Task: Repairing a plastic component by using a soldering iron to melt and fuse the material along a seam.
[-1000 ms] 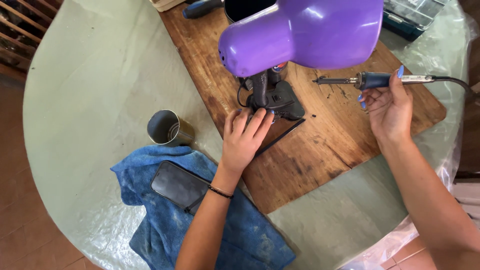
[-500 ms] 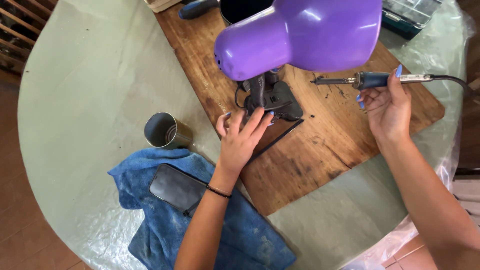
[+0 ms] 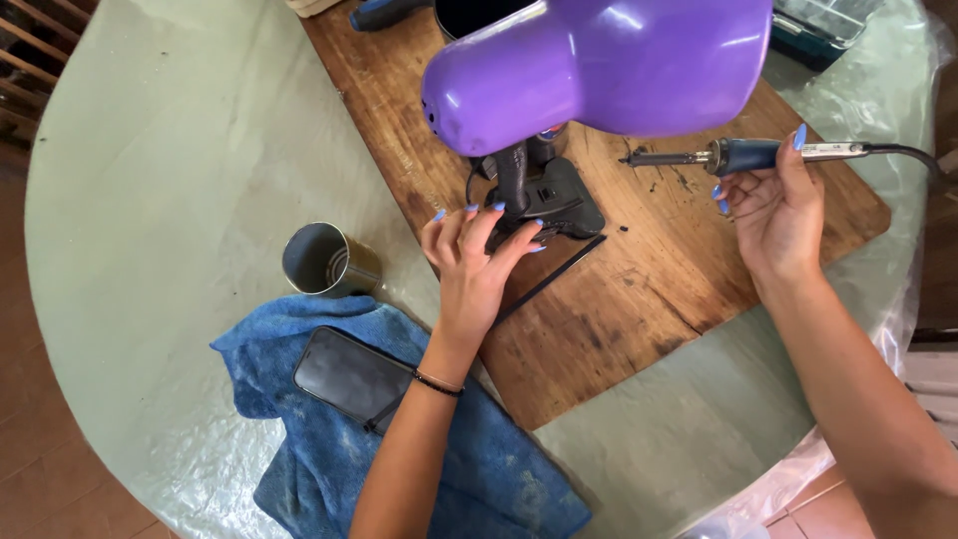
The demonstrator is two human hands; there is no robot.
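Note:
My right hand (image 3: 776,212) grips a soldering iron (image 3: 743,156) with a dark blue handle; its tip points left above a brown wooden board (image 3: 639,299), and its cable runs off to the right. My left hand (image 3: 473,262) lies fingers spread on a thin flat black piece (image 3: 559,271) at the foot of a black lamp base (image 3: 547,192). A large purple lamp shade (image 3: 599,65) hangs above the board and hides part of the base.
An open metal can (image 3: 324,262) stands on the pale green covered round table (image 3: 170,150). A dark phone (image 3: 351,376) lies on a blue cloth (image 3: 479,469). A blue-handled tool (image 3: 384,12) and a dark box (image 3: 823,30) sit at the far edge.
My left hand has shifted slightly on the black piece, its fingers spreading a little. My right hand holds the soldering iron in nearly the same spot.

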